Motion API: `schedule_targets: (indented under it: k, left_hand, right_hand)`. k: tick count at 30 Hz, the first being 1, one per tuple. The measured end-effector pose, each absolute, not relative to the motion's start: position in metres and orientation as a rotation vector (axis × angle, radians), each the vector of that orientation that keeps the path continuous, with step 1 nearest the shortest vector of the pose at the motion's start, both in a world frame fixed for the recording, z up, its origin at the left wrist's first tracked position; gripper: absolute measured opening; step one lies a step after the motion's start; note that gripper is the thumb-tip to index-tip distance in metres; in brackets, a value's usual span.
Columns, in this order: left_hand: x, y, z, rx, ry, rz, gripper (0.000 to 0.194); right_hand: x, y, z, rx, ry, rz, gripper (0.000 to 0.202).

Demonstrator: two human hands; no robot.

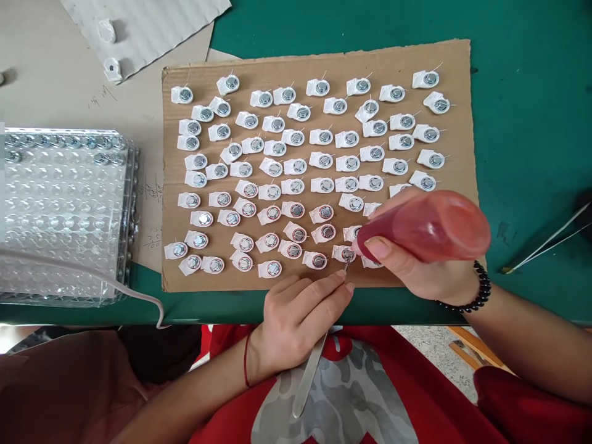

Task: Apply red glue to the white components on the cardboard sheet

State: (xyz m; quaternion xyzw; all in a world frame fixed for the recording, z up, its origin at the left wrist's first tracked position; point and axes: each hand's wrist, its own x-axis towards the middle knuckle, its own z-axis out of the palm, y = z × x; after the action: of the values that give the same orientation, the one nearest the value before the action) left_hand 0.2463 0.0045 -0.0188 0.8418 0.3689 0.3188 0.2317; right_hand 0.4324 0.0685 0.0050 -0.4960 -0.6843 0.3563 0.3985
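- Working at a smooth dark-green tabletop (531, 117), over a flat rectangular sheet of brown corrugated cardboard (272, 71).
- Attending to one small white tabbed piece with a round silver centre (339, 251), lying near the cardboard's front edge.
- Gripping a soft translucent red squeeze bottle (425, 228) in the right hand (428, 277), with fingers closed around the body and thumb lying near the neck; tilting the bottle and aiming its narrow nozzle at that piece, though cannot tell whether touching.
- Pinching a slim flat silver metal tool (309, 382) in the left hand (296, 317), with fingers curled closed, pointing its thin tip at the same piece and its blunt end back toward the body.
- Having dozens of matching white pieces (295, 167) lying around in loose rows, many showing a fine wire, some showing red rings.
- Wearing a black beaded bracelet (485, 288) on the right wrist and a thin red cord (245, 364) on the left.
- Having slender metal tweezers (548, 237) lying apart, right of the cardboard.
- Having stacked clear plastic trays with round pockets (60, 209) standing at the left, with a pale cable (92, 269) crossing over.
- Having a white quilted sheet (152, 28) lying farther back, bearing two small white pieces (106, 31).
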Motion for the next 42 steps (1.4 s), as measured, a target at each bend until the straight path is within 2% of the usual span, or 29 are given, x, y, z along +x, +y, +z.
schedule_targets:
  k: [42]
  left_hand:
    - [0.2443,0.0055,-0.0167,2.258,0.999,0.85,0.021]
  right_hand:
    - [0.4346,0.0693,0.0051,-1.28,-1.839,0.675,0.015]
